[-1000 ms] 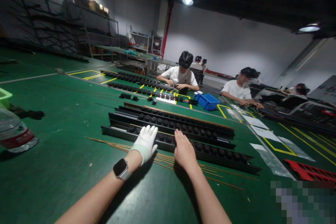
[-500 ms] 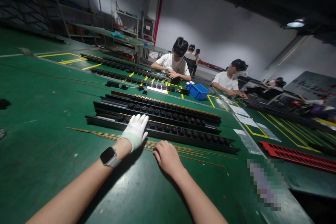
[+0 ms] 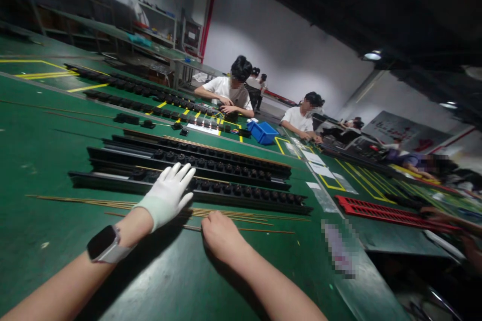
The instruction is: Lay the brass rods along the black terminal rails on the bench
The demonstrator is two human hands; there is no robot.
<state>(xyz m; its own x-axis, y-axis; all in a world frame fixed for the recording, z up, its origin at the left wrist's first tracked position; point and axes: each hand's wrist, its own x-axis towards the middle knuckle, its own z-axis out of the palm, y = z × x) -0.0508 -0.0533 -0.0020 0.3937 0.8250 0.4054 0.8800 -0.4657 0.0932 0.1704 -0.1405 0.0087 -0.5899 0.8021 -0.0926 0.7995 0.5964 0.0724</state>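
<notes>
My left hand (image 3: 170, 194), in a white glove with a watch on the wrist, has its fingers spread over the nearest black rail (image 3: 241, 194). Whether it touches the rail cannot be made out. My right hand (image 3: 220, 234), bare, is closed around a thin brass-coloured rod (image 3: 267, 231) low over the green table. The rod shows on both sides of the fist. Just beyond the fist lie several loose thin rods (image 3: 90, 201), partly hidden by the glove and its shadow. Round black pieces (image 3: 235, 189) sit in a row along the rail.
More black rails (image 3: 226, 163) lie parallel behind the nearest one. A blue bin (image 3: 262, 133) stands farther back, by a seated co-worker (image 3: 228, 91). Another co-worker (image 3: 301, 119) sits to its right. A red slotted strip (image 3: 391, 213) lies at right, with another person's hand near its end.
The view has turned to the right, so the table things appear farther left. My left hand's fingers are spread wider. My right fist is now around a rod, which shows to its left.
</notes>
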